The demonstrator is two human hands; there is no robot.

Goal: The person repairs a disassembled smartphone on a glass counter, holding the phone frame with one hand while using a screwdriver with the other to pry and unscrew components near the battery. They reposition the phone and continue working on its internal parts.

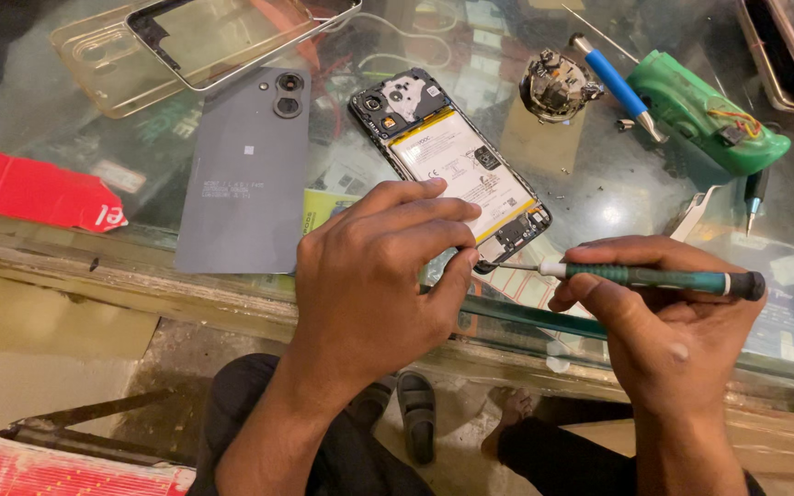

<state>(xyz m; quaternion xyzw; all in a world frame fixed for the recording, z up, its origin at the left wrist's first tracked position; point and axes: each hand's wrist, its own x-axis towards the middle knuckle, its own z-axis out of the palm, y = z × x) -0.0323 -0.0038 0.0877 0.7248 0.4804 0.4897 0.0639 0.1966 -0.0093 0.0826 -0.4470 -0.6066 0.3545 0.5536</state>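
An opened phone [448,156] lies on the glass counter with its white battery and black circuit parts showing. My left hand [383,276] rests on the phone's near end, fingers pressed on its lower corner. My right hand [668,321] grips a green-handled screwdriver [645,277], held level, its thin tip touching the phone's bottom edge beside my left thumb. The phone's grey back cover [245,174] lies flat to the left of it.
A clear case [94,55] and a phone frame [232,32] lie at the back left. A blue-handled tool [618,87], a green device [705,110] and a small round part [558,84] sit at the back right. A red card [34,191] lies at the left. White tweezers [696,211] lie near my right hand.
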